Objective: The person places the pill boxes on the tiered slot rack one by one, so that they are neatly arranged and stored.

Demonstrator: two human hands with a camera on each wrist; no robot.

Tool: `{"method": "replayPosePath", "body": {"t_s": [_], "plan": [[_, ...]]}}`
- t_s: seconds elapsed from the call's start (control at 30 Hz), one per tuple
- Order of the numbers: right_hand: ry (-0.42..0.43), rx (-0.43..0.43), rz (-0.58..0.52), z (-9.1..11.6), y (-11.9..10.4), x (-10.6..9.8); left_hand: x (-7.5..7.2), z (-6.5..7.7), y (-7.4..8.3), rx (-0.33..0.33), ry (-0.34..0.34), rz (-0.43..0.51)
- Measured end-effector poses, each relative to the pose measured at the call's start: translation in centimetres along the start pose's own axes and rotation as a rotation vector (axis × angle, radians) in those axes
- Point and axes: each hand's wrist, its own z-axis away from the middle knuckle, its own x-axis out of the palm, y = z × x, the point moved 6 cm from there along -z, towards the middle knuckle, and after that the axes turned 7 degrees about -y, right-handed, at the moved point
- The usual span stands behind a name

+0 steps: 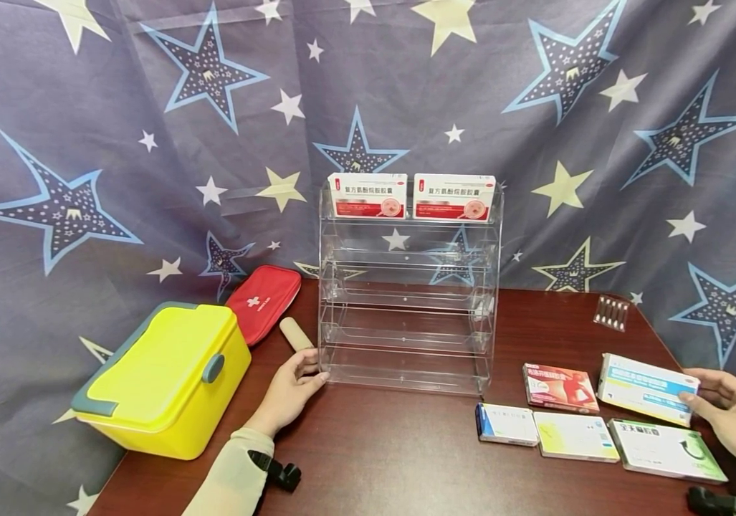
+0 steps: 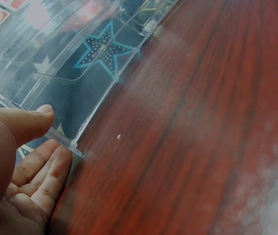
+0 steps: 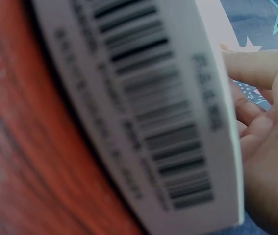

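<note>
A clear acrylic display rack (image 1: 406,373) with several tiers stands in the middle of the table. Two white-and-red medicine boxes (image 1: 368,197) sit side by side in its top tier. At the rack's lower left corner, my left hand (image 1: 290,390) pinches the edge of the side panel, thumb on one side and fingers on the other in the left wrist view. My right hand (image 1: 732,416) grips the right end of a blue-and-white medicine box (image 1: 648,387), thumb over its face. The right wrist view shows that box's barcode (image 3: 153,107) up close.
Near my right hand lie a red medicine box (image 1: 560,388), a blue-and-white one (image 1: 506,424), a yellow one (image 1: 575,436) and a green one (image 1: 667,450). A blister pack (image 1: 610,313) is farther back. Left are a yellow lidded case (image 1: 168,373), red first-aid pouch (image 1: 267,301) and beige stick (image 1: 295,334).
</note>
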Motion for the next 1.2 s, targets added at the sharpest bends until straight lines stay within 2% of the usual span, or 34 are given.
{"method": "replayPosePath", "body": {"t_s": [0.23,0.5,0.6,0.67,0.8,0.9,0.97,1.03,1.1,1.2], "plan": [[0.019,-0.034,-0.191,0.1,-0.3,-0.3,0.0,-0.1,-0.2,0.000,0.011,0.001],[0.047,-0.027,-0.273,0.1,-0.9,-0.6,-0.1,0.1,-0.1,-0.007,0.008,-0.011],[0.099,-0.047,-0.361,-0.1,-1.6,-1.0,0.0,0.1,-0.1,-0.004,0.011,-0.014],[0.146,-0.082,-0.461,-0.4,-2.7,-1.3,0.0,0.1,0.0,0.005,0.011,-0.013],[0.197,-0.205,-0.727,-1.4,-7.2,-2.3,0.1,0.1,0.2,0.029,0.006,-0.019],[0.156,-0.291,-0.871,-2.5,-12.3,-2.8,0.0,0.1,0.2,0.032,0.010,-0.027],[0.130,-0.323,-0.844,-3.3,-16.1,-3.1,0.0,0.1,0.3,0.030,0.006,-0.025],[0.104,-0.340,-0.770,-4.1,-19.8,-3.1,0.0,0.0,0.3,0.022,0.004,-0.022],[0.068,-0.372,-0.715,-4.8,-23.5,-2.6,0.1,0.0,0.3,0.006,0.003,-0.024],[0.023,-0.403,-0.558,-6.2,-28.6,-1.0,0.1,0.1,0.2,-0.005,0.005,-0.018]]}}
